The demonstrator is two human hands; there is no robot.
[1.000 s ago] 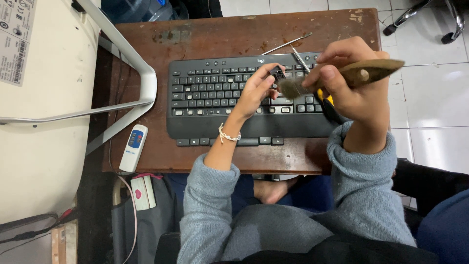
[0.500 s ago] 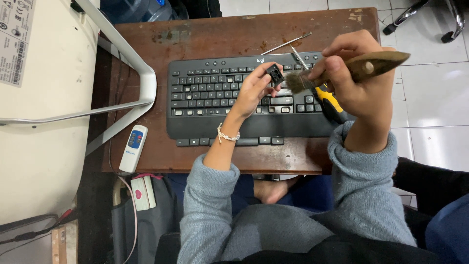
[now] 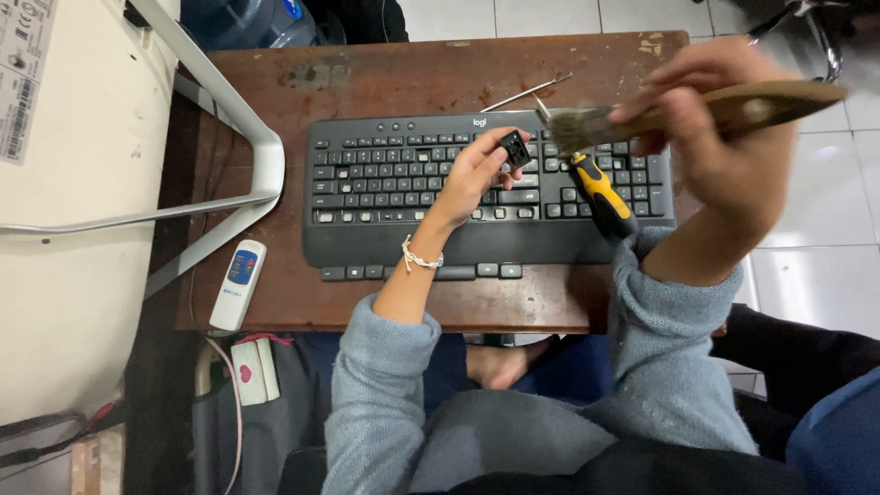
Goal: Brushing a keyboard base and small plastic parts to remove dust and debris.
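Resting on the brown surface (image 3: 385,82), black keyboard (image 3: 385,183) w/ screwdriver (image 3: 600,194) across it. Right hand (image 3: 724,137) grips brush (image 3: 642,115); left hand (image 3: 472,174) pinches keycap (image 3: 515,147) above keys. Risk: hard stroke flicks cap loose.

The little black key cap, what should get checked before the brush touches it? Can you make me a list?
1. Key cap pinched firmly in the left hand: ok, fingertips hold it above the keyboard.
2. Hollow underside facing up towards the camera: ok.
3. Brush gripped in the right hand: ok, wooden handle in the fist.
4. Bristles at the cap: not ok, they sit to its right, apart from it.
5. Screwdriver out of the way: cannot tell, it lies on the keys under the right arm.
6. Cap free of dust: cannot tell, too small to see.
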